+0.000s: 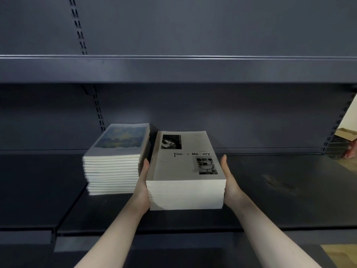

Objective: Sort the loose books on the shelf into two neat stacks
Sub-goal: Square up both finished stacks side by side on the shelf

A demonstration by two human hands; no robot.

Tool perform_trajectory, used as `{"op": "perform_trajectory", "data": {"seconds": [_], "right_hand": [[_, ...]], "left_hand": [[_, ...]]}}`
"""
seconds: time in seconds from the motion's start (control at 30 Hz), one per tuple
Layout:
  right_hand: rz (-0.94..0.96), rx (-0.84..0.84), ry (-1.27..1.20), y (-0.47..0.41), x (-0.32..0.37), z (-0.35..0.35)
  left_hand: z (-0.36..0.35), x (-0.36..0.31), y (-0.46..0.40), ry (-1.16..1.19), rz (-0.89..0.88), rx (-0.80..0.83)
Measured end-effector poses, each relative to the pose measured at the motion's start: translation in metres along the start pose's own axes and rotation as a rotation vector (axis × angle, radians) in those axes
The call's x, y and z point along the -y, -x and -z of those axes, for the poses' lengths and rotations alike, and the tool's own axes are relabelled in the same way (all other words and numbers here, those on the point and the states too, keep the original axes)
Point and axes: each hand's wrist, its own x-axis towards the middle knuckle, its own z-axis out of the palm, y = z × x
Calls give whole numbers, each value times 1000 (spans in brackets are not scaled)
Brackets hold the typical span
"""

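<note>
Hands, left (pixel 142 187) and right (pixel 229 185), press flat against right stack (pixel 185 176), long axis running front-to-back.

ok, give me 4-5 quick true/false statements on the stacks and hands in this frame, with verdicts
1. Two stacks of books lie on the shelf. True.
2. The left hand and the right hand press flat against opposite sides of the right stack. True.
3. The top cover of the right stack shows a blue and yellow painting. False: it is pale, with black-and-white photos and the title "Time & Memory"; the painted cover tops the left stack.
4. The left stack stands apart from both hands. False: the left hand sits in the gap between the stacks; whether it touches the left stack cannot be told.
5. The right stack lies farther back on the shelf than the left. False: it lies nearer the front edge.
</note>
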Motion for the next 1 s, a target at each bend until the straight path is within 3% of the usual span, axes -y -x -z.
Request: {"op": "perform_trajectory", "data": {"seconds": [0.5,1.0], "right_hand": [[63,-71,-32,4,-12,5],[38,-53,10,17,-3,-1]], "left_hand": [[-5,6,13,-37,-70,-170],[-7,-4,15,-88,-21,-133]]}}
